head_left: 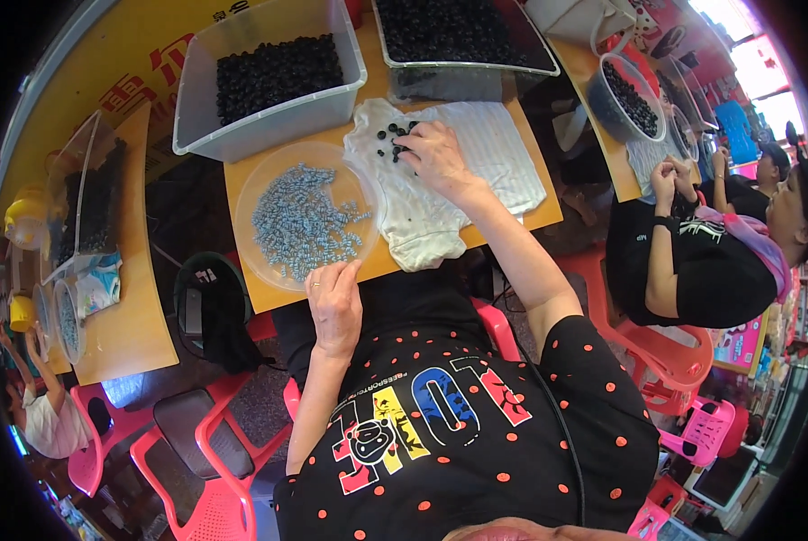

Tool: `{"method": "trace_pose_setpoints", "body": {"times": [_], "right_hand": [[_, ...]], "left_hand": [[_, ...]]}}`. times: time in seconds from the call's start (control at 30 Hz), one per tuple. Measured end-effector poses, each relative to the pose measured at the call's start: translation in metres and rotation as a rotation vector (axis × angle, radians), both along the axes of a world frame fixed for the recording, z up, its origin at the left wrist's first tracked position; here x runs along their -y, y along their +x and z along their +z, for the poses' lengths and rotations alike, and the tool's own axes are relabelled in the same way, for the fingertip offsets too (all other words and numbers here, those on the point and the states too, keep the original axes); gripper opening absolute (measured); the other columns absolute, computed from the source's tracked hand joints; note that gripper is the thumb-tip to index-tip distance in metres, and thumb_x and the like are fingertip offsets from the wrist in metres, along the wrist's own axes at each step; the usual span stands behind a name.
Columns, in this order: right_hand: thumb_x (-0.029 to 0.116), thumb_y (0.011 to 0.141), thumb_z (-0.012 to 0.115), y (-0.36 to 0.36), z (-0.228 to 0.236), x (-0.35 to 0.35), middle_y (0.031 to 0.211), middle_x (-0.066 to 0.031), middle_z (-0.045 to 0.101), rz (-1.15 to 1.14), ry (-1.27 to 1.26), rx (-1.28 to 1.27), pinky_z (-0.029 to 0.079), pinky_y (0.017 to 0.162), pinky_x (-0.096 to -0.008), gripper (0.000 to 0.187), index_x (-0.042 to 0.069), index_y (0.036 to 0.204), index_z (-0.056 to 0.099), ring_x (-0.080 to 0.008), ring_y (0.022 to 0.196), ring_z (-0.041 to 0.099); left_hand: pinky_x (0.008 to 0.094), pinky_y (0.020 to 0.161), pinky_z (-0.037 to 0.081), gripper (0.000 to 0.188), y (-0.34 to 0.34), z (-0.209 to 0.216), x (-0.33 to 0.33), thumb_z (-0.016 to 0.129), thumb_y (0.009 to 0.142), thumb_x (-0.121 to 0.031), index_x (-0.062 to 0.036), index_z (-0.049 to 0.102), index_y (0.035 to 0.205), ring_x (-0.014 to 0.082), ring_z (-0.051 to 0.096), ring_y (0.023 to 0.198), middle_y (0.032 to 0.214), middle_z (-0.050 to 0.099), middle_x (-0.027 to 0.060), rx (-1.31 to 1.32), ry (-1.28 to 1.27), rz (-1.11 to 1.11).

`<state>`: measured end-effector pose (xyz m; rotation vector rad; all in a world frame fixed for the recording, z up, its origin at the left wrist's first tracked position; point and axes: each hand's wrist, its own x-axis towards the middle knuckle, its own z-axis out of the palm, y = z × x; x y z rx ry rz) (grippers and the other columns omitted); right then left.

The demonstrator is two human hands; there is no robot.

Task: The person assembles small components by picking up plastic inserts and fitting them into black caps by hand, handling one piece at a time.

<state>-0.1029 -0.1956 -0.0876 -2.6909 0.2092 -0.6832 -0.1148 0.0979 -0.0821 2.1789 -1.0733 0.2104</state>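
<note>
My right hand (435, 158) reaches over a white cloth (503, 162), its fingers slightly apart and bent down onto several small round black pieces (397, 133). My left hand (334, 307) is at the near rim of a shallow round clear tray (252, 263), thumb and fingers drawn together; whatever they pinch is too small to make out. Inside that tray lies a heap of small blue-grey coiled pieces (296, 216) that look like springs.
Behind the cloth and tray stand two large clear bins, a left bin (241, 140) and a right bin (453, 83), both holding black pieces. A co-worker (701, 252) sits at a table on the right, near a round tub (634, 126). Pink chairs (210, 451) stand at the lower left.
</note>
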Motion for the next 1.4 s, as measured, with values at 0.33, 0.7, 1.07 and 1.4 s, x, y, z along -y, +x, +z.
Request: {"method": "trace_pose_setpoints", "body": {"times": [0.33, 0.7, 1.07, 1.4], "right_hand": [[0.014, 0.074, 0.070, 0.004, -0.009, -0.004, 0.091, -0.0022, 0.063, 0.073, -0.118, -0.032, 0.040, 0.082, -0.0377, 0.014, 0.011, 0.088, 0.067, -0.0227, 0.094, 0.055], [0.003, 0.074, 0.070, -0.015, 0.030, -0.028, 0.094, -0.0024, 0.066, 0.113, 0.269, 0.044, 0.041, 0.089, -0.0327, 0.033, 0.011, 0.106, 0.067, -0.0204, 0.095, 0.058], [0.004, 0.079, 0.071, -0.048, 0.041, -0.080, 0.102, -0.0037, 0.067, 0.446, 0.971, 0.027, 0.044, 0.089, -0.0308, 0.022, 0.008, 0.100, 0.069, -0.0171, 0.100, 0.058], [0.011, 0.078, 0.072, -0.034, 0.065, -0.096, 0.102, -0.0039, 0.067, 0.472, 0.495, -0.039, 0.044, 0.089, -0.0326, 0.019, 0.010, 0.096, 0.069, -0.0197, 0.099, 0.059]], "left_hand": [[0.0385, 0.087, 0.043, 0.030, -0.003, 0.032, 0.001, 0.073, 0.072, -0.002, -0.0060, 0.065, 0.101, 0.0276, 0.054, 0.099, 0.104, 0.057, 0.0091, -0.226, -0.172, 0.046], [0.0318, 0.084, 0.047, 0.016, 0.011, 0.041, 0.018, 0.066, 0.082, -0.001, -0.0021, 0.066, 0.099, 0.0214, 0.061, 0.092, 0.098, 0.063, 0.0088, -0.579, -0.378, 0.014], [0.0278, 0.078, 0.052, 0.021, 0.016, 0.025, 0.043, 0.060, 0.093, -0.018, -0.0021, 0.063, 0.107, 0.0149, 0.065, 0.086, 0.098, 0.068, 0.0087, -1.846, -1.002, -0.136], [0.0256, 0.073, 0.054, 0.011, 0.011, 0.016, 0.008, 0.063, 0.089, -0.006, -0.0060, 0.060, 0.099, 0.0123, 0.063, 0.080, 0.094, 0.066, 0.0057, -1.940, -1.023, -0.006]]}}
